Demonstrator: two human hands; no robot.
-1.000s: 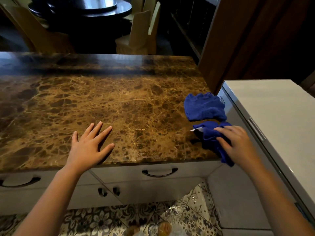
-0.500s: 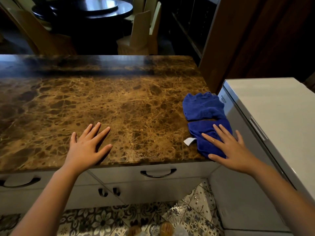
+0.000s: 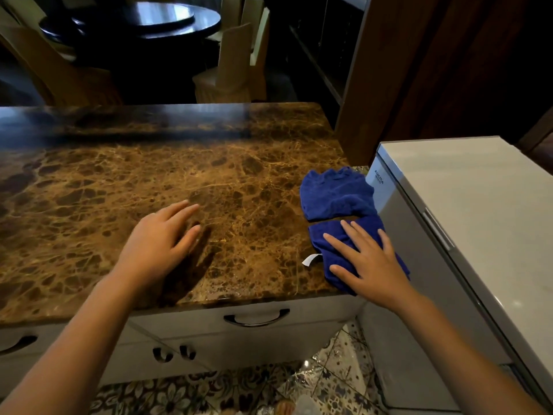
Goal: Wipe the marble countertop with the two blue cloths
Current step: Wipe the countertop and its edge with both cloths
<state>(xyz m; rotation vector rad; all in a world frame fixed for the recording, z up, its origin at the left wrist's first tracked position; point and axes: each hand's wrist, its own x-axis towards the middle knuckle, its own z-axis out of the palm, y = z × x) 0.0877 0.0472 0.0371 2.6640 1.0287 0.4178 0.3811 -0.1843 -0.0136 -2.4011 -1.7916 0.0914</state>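
The brown marble countertop [image 3: 155,181] fills the middle of the view. Two blue cloths lie at its right edge. The far cloth [image 3: 335,194] is crumpled and nobody touches it. The near cloth [image 3: 321,235], with a white tag, lies by the front right corner, and my right hand [image 3: 371,262] rests flat on it with fingers spread. My left hand [image 3: 158,244] hovers just above the marble to the left of the cloths, fingers loosely apart, holding nothing. Its shadow falls on the stone below it.
A white chest freezer [image 3: 466,211] stands right against the counter's right side. White drawers with dark handles [image 3: 257,320] sit under the counter. Beyond the far edge are a dark round table [image 3: 143,20] and wooden chairs [image 3: 236,64]. A wooden panel [image 3: 389,70] rises at the back right.
My right hand let go of the near cloth's bunched edge and flattened on top of it. My left hand lifted off the marble and moved right, toward the cloths.
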